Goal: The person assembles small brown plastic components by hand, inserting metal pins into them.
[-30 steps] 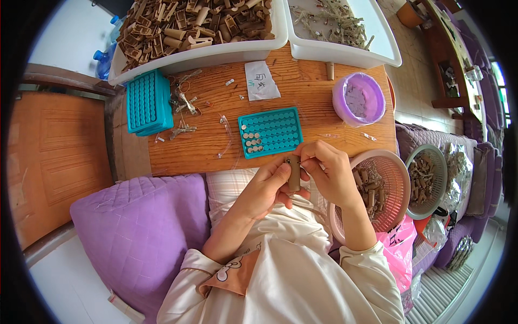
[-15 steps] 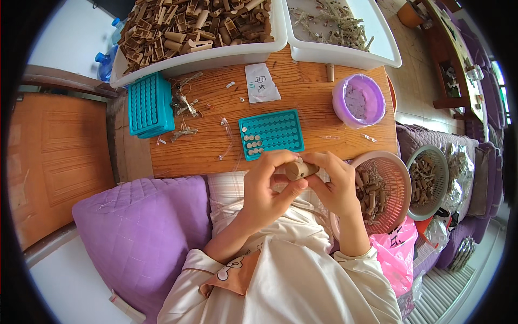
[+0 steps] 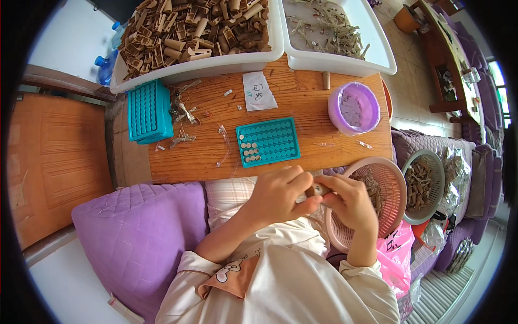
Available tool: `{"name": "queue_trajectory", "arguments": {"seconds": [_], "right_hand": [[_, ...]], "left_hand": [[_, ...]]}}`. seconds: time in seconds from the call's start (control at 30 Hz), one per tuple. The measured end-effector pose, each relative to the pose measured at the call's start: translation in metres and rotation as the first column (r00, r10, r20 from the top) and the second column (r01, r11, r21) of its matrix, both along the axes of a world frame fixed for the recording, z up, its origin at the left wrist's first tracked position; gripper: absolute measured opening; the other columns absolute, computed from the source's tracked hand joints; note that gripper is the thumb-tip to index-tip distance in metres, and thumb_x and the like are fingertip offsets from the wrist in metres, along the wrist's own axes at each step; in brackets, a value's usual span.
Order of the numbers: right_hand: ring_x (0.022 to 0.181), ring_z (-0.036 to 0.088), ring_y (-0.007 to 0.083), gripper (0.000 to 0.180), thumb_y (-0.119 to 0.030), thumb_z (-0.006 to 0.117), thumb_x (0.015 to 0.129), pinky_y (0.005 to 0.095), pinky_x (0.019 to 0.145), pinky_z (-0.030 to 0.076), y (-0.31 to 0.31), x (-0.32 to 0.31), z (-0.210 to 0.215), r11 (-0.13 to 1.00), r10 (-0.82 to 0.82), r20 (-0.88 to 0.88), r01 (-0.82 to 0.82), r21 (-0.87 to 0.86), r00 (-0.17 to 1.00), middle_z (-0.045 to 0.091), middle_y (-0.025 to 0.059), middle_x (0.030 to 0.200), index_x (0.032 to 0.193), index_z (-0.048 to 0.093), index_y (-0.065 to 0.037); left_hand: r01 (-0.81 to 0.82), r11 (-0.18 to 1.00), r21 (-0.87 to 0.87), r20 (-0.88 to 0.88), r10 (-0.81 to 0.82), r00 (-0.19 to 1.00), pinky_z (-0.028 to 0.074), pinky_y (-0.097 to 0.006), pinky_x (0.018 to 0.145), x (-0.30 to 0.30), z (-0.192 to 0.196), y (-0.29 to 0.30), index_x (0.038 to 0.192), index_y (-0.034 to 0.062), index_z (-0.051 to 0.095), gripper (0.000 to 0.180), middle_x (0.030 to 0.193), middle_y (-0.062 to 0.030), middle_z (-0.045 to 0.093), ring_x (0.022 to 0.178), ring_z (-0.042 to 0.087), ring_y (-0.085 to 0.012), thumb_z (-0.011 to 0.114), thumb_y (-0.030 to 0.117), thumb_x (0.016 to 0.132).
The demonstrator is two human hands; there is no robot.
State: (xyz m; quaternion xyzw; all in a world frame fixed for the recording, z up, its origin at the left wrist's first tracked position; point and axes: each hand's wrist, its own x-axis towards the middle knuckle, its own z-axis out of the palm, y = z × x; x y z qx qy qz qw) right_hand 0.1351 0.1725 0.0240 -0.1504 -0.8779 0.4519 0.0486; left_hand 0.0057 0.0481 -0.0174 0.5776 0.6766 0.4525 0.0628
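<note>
Above my lap, just off the table's near edge, both hands meet around a small brown cylindrical plastic part [image 3: 317, 190]. My left hand [image 3: 280, 195] is closed, its thumb and bent fingers gripping the part's left side. My right hand [image 3: 348, 201] pinches the other side between thumb and fingers. Most of the part is hidden by fingers; a pale spot shows on it. Beyond the hands lies a teal tray [image 3: 280, 141] with rows of round pockets. Several silver discs [image 3: 250, 153], like button cells, sit in its left pockets.
At the back stand a white bin [image 3: 216, 66] heaped with brown plastic parts and another white bin [image 3: 372, 32] with clear wired pieces. Stacked teal trays [image 3: 148, 113], a paper note [image 3: 259, 92] and a purple-lined tub [image 3: 353, 108] share the table. Pink [image 3: 396, 200] and grey [image 3: 441, 175] baskets flank my right.
Both hands have moved lower and slightly right with the brown part. It has turned, and my left fingers now cover more of it. The view has shifted slightly.
</note>
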Motion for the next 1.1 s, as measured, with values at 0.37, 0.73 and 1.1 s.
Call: {"name": "queue_trajectory", "arguments": {"seconds": [0.37,0.73,1.1], "right_hand": [[0.081,0.058,0.0297,0.049,-0.002,0.063,0.059,0.0337,0.074,0.045,0.085,0.064,0.022,0.956,-0.063,0.333,-0.038,0.290,0.941,0.059,0.0157,0.090,0.107,0.055,-0.003],[0.079,0.060,0.0284,0.025,-0.014,0.054,0.076,0.0354,0.074,0.046,0.240,-0.206,-0.035,0.915,-0.090,-0.040,0.099,0.391,0.995,0.063,0.0146,0.086,0.099,0.057,-0.005],[0.081,0.058,0.0345,0.027,-0.020,0.050,0.078,0.0387,0.076,0.046,0.277,-0.297,-0.109,0.826,-0.176,0.158,0.059,0.560,0.972,0.061,0.0202,0.086,0.095,0.061,-0.004]], "left_hand": [[-0.104,0.944,-0.312,0.089,0.138,0.986,0.047,-0.034,0.060,-0.034,-0.004,0.004,0.090,0.0068,0.054,0.026,0.084,-0.0070,0.060,0.073,0.059,-0.0245,0.063,0.025,0.074],[-0.184,0.916,-0.356,0.075,0.225,0.972,0.048,-0.036,0.062,-0.065,0.006,0.015,0.091,0.0049,0.052,0.021,0.086,-0.0099,0.059,0.076,0.058,-0.0279,0.059,0.017,0.077],[-0.170,0.895,-0.411,0.149,0.251,0.957,0.048,-0.035,0.061,-0.093,0.011,0.013,0.091,0.0051,0.053,0.019,0.084,-0.0104,0.059,0.073,0.059,-0.0268,0.058,0.017,0.078]]}}
